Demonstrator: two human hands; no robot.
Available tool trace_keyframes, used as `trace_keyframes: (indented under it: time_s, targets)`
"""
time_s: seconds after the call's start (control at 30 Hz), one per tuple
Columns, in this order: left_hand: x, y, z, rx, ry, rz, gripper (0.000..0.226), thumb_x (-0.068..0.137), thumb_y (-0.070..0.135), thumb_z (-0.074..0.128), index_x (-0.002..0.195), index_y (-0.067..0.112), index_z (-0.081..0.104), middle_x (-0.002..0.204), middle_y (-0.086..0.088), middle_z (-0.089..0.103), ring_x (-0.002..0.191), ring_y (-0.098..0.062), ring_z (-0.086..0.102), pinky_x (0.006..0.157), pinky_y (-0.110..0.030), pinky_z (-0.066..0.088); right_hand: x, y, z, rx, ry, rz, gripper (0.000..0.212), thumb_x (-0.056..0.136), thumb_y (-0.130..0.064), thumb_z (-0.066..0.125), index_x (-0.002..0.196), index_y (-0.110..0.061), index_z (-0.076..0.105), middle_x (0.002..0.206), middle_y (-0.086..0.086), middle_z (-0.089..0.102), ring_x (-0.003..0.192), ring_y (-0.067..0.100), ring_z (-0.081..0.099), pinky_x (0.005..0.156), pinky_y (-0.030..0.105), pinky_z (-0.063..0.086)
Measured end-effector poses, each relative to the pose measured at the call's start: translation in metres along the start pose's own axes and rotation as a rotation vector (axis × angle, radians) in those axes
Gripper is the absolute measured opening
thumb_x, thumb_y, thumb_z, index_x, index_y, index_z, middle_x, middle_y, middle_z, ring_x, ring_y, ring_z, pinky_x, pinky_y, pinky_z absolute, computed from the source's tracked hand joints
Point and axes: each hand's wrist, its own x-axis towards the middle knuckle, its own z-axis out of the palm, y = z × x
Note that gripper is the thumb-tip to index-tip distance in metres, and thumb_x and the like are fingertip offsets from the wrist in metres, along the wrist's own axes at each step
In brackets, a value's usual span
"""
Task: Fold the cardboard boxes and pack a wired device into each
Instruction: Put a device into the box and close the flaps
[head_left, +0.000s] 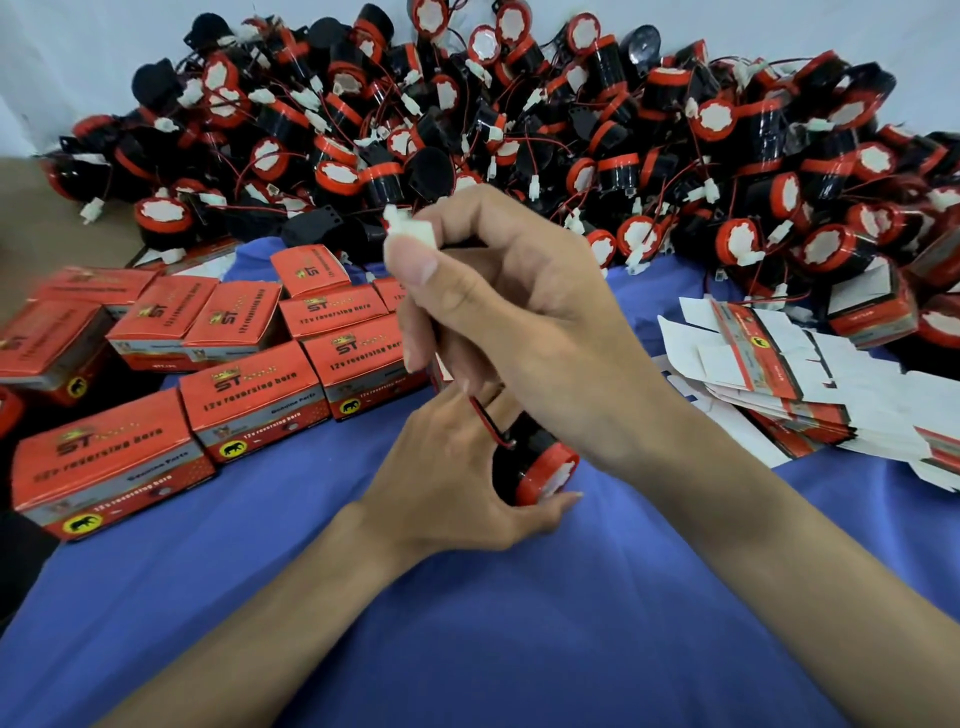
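Left hand is curling round a smooth, black, red-rimmed cylindrical device at centre; right hand is pinching its white plastic connector at twelve o'clock; glossy red boxes are lying at nine

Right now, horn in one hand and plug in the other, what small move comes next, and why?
Probably fold the wire down onto the horn: the right hand pinches the plug above it, the left hand grips the horn, and the wire stretched between them would likely pack badly.
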Motion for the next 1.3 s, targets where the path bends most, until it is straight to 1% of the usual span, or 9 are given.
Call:
trace_keyframes:
  time_s: [0.13, 0.23, 0.37, 0.43, 0.53, 0.7, 1.0, 1.13, 1.3]
  targets:
    - [0.003, 0.001, -0.002, 0.223, -0.073, -0.142, 0.066, 0.072, 0.064, 0.040, 0.105, 0.016, 0.070, 0.097, -0.004, 0.070, 0.093, -0.025, 0.065, 0.078, -0.039, 0.051, -0.001, 0.002, 0.002, -0.052, 0.011, 0.024, 0.013, 0.096, -0.013, 0.052, 0.084, -0.011, 0.053, 0.056, 0.001, 0.059, 0.038, 0.005, 0.044, 0.044, 0.014, 0.035]
    - [0.002, 0.000, -0.001, 0.076, 0.115, -0.094, 0.030, 0.074, 0.052, 0.051, 0.080, 0.023, 0.057, 0.072, 0.003, 0.065, 0.065, -0.023, 0.064, 0.058, -0.034, 0.050, 0.000, -0.001, 0.000, -0.072, 0.078, 0.024, 0.020, 0.097, -0.016, 0.052, 0.077, -0.015, 0.052, 0.053, -0.001, 0.057, 0.037, 0.005, 0.042, 0.042, 0.013, 0.034]
    - [-0.001, -0.002, 0.002, -0.060, 0.261, -0.112, 0.033, 0.078, 0.051, 0.060, 0.100, 0.030, 0.049, 0.076, 0.028, 0.052, 0.073, -0.004, 0.059, 0.066, -0.004, 0.038, 0.005, -0.005, -0.011, -0.212, 0.218, 0.023, 0.020, 0.096, -0.024, 0.054, 0.078, -0.017, 0.051, 0.049, -0.004, 0.054, 0.038, 0.005, 0.040, 0.042, 0.017, 0.032]
    - [-0.001, -0.004, 0.002, -0.192, 0.341, -0.174, 0.042, 0.078, 0.052, 0.064, 0.111, 0.033, 0.045, 0.088, 0.037, 0.056, 0.081, 0.013, 0.058, 0.073, 0.000, 0.039, 0.008, -0.004, -0.019, -0.292, 0.294, 0.054, 0.018, 0.097, -0.026, 0.054, 0.082, -0.017, 0.053, 0.048, -0.004, 0.057, 0.038, 0.006, 0.040, 0.043, 0.020, 0.034]
    - [0.000, -0.009, 0.004, -0.287, 0.505, -0.169, 0.046, 0.079, 0.042, 0.070, 0.115, 0.030, 0.044, 0.106, 0.035, 0.055, 0.095, 0.017, 0.056, 0.079, -0.004, 0.044, 0.013, 0.003, -0.034, -0.383, 0.346, 0.165, 0.018, 0.098, -0.026, 0.051, 0.085, -0.014, 0.055, 0.049, -0.005, 0.061, 0.039, 0.005, 0.041, 0.045, 0.018, 0.036]
    - [0.003, -0.017, 0.004, -0.415, 0.656, -0.143, 0.057, 0.077, 0.018, 0.076, 0.117, 0.029, 0.037, 0.116, 0.002, 0.049, 0.107, -0.009, 0.056, 0.087, -0.026, 0.050, 0.018, 0.015, -0.047, -0.529, 0.208, 0.375, 0.022, 0.098, -0.027, 0.048, 0.093, -0.010, 0.061, 0.053, -0.007, 0.065, 0.039, 0.003, 0.045, 0.046, 0.013, 0.038]
    - [0.005, -0.019, 0.005, -0.456, 0.639, -0.072, 0.063, 0.077, -0.005, 0.069, 0.120, 0.024, 0.033, 0.120, 0.002, 0.044, 0.107, -0.012, 0.054, 0.084, -0.025, 0.048, 0.018, 0.020, -0.055, -0.525, 0.266, 0.326, 0.014, 0.096, -0.015, 0.054, 0.090, -0.006, 0.063, 0.074, 0.004, 0.066, 0.050, 0.001, 0.062, 0.052, 0.011, 0.048]
    - [0.004, -0.024, 0.003, -0.477, 0.574, -0.129, 0.060, 0.083, 0.001, 0.069, 0.128, 0.028, 0.040, 0.129, 0.009, 0.048, 0.122, -0.031, 0.053, 0.088, -0.058, 0.051, 0.018, 0.020, -0.055, -0.449, 0.279, 0.311, 0.012, 0.097, -0.007, 0.052, 0.106, -0.009, 0.058, 0.075, 0.009, 0.067, 0.052, 0.005, 0.064, 0.054, 0.013, 0.049]
    - [0.005, -0.030, 0.002, -0.363, 0.562, -0.038, 0.057, 0.081, -0.012, 0.066, 0.127, 0.015, 0.047, 0.132, -0.009, 0.046, 0.126, -0.035, 0.046, 0.091, -0.060, 0.048, 0.017, 0.019, -0.055, -0.459, 0.266, 0.282, 0.019, 0.098, -0.003, 0.046, 0.102, -0.010, 0.064, 0.074, 0.007, 0.066, 0.053, 0.005, 0.066, 0.057, 0.013, 0.051]
